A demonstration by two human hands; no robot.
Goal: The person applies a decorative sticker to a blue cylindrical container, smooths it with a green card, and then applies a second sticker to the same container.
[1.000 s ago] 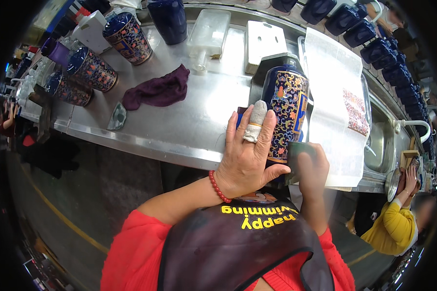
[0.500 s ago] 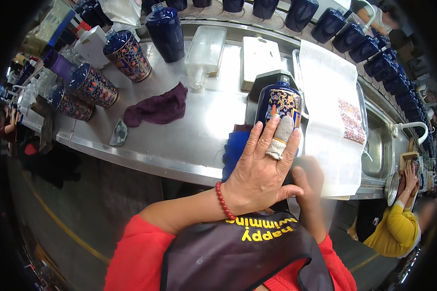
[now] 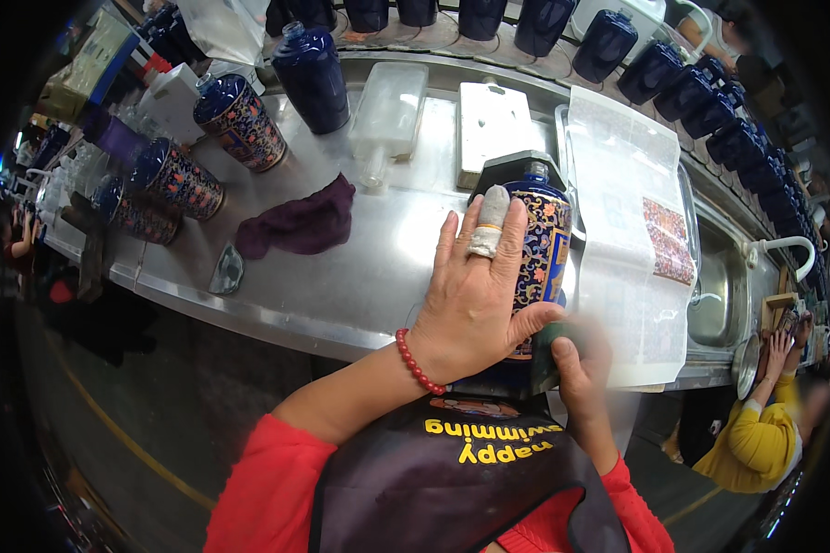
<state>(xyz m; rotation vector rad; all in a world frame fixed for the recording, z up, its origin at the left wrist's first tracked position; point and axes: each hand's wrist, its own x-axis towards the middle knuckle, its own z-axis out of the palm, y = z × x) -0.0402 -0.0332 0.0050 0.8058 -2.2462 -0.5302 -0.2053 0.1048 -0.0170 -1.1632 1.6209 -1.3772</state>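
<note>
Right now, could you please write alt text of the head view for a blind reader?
A person's left hand, one finger covered in grey fabric, lies against a glossy blue bottle with a colourful floral pattern; the blurred right hand holds a flat green piece near the bottle's lower end. A crumpled purple cloth lies on the shiny metal table.

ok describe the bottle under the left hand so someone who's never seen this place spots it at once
Find the long silver metal counter, then the large white paper sheet toward its right. Just left of that sheet is a glossy dark-blue bottle with colourful floral print. Unlike the similar dark-blue floral bottles at far left, it has the person's left hand laid flat on it.
</note>
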